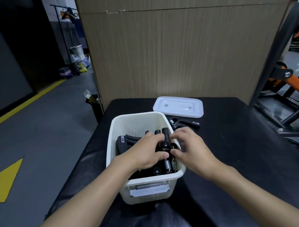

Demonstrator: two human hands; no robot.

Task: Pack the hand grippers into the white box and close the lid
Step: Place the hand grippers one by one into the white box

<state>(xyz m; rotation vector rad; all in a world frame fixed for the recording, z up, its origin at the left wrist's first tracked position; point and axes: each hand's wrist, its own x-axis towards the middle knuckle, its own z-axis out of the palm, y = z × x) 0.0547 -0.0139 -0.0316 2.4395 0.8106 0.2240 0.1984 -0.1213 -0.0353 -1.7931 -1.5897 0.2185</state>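
The white box (137, 122) stands open on the black padded bench, with several black hand grippers (129, 141) packed inside, their steel springs showing near the front right corner. My left hand (145, 154) reaches into the box and grips the handles of a hand gripper there. My right hand (189, 146) is at the box's right rim, fingers curled around the same cluster of handles. One more hand gripper (185, 123) lies on the bench just right of the box. The white lid (178, 107) lies flat behind it.
The black bench (238, 150) extends to the right and toward me. A wood-grain panel (175, 47) rises right behind the bench. Black and orange gym equipment (287, 86) stands at the right. Grey floor with yellow markings lies on the left.
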